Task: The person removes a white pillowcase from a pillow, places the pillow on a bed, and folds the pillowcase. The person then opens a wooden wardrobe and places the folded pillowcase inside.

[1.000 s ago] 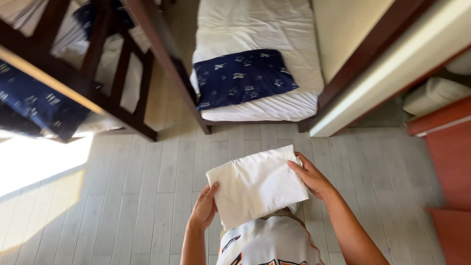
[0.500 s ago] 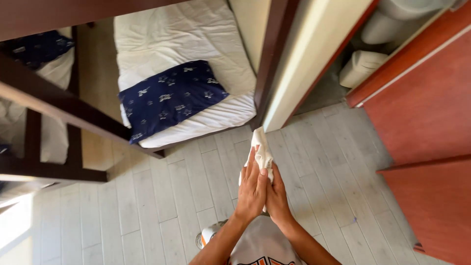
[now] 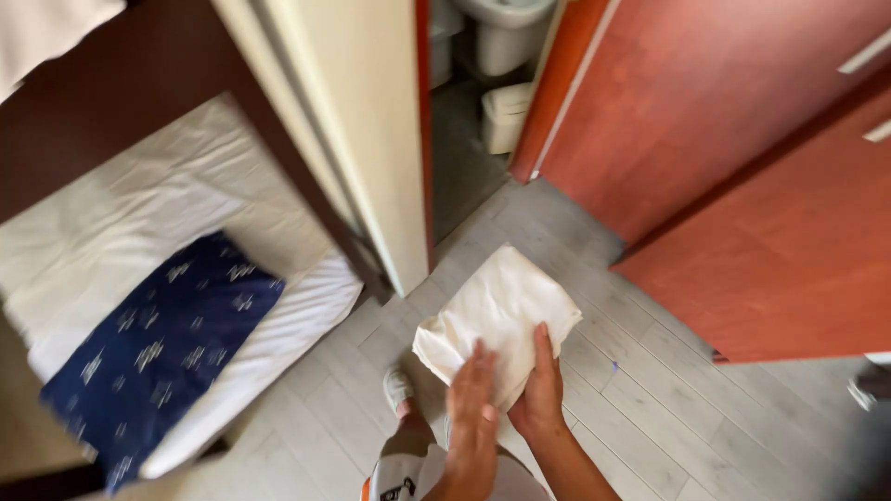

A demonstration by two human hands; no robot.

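A folded white cloth (image 3: 497, 311) hangs in front of me above the grey plank floor (image 3: 650, 390). My right hand (image 3: 540, 394) grips its lower right edge, thumb up along the fabric. My left hand (image 3: 473, 417) lies flat against the cloth's lower part, fingers together, pressing it toward the right hand. The left hand is a little blurred. Below the hands I see my white shirt and one light shoe (image 3: 399, 390).
A lower bunk with a white mattress (image 3: 139, 241) and a navy patterned pillow (image 3: 158, 353) lies at left under a dark wooden frame (image 3: 278, 158). A cream wall panel (image 3: 371, 130) stands ahead. Red-brown cabinet doors (image 3: 742, 167) fill the right. A toilet (image 3: 506, 32) and a small white bin (image 3: 506, 116) sit beyond.
My view has swung right, from the bunks toward the red-brown doors. The cloth, first held open and flat, was pressed between both palms and now shows as a folded packet in both hands.
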